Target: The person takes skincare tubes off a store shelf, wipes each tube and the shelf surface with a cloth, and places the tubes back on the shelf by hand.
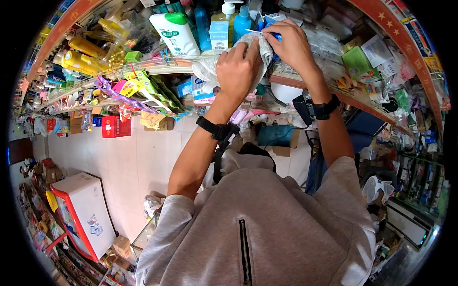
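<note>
My left hand [238, 70] presses on a light grey cloth [205, 71], fingers bent into its folds at the shelf edge. The cloth bunches up on both sides of that hand. My right hand [292, 45] is closed in a pinch just to the right, at the cloth's upper edge. From its fingertips a thin white stick [254, 32] points left; its kind is too small to make out. Close behind the hands stand a white bottle with a green cap [175, 34], a pale blue box [219, 35], a pump bottle [229, 10] and a blue bottle [242, 24].
Crowded shelves curve around me, with yellow bottles [81, 62] on the left and a green box [359, 63] on the right. Colourful packets [143, 93] hang over the shelf edge. A white chest freezer with red trim [88, 209] stands at lower left on the tiled floor [133, 162].
</note>
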The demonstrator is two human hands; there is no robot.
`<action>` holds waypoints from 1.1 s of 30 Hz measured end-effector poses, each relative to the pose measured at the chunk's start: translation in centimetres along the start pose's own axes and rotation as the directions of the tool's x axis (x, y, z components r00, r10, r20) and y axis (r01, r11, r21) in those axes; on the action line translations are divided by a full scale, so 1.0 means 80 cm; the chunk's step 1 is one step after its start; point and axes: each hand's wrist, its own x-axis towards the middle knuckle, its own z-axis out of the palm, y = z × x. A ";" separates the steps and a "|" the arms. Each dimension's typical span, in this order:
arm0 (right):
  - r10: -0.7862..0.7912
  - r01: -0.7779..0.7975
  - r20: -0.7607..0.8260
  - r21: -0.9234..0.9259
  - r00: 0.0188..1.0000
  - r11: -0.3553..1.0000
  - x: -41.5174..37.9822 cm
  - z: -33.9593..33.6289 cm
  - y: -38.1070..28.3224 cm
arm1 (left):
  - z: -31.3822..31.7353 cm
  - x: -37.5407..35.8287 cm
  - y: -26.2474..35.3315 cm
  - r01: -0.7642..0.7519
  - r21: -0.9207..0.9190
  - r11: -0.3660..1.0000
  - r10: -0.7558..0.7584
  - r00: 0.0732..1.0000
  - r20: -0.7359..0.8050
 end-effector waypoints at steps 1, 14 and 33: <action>0.003 -0.003 0.003 0.005 1.000 1.000 0.000 -0.001 -0.002 | 0.001 -0.002 0.002 0.003 0.002 1.000 -0.003 1.000 0.006; -0.028 0.027 -0.003 -0.038 1.000 0.999 -0.003 -0.001 -0.002 | -0.014 0.003 0.010 0.124 -0.055 0.991 -0.124 0.992 -0.002; 0.060 -0.084 -0.188 -0.123 0.980 0.989 -0.033 -0.016 -0.045 | -0.101 -0.145 -0.006 0.069 -0.468 -0.881 -0.339 0.598 0.726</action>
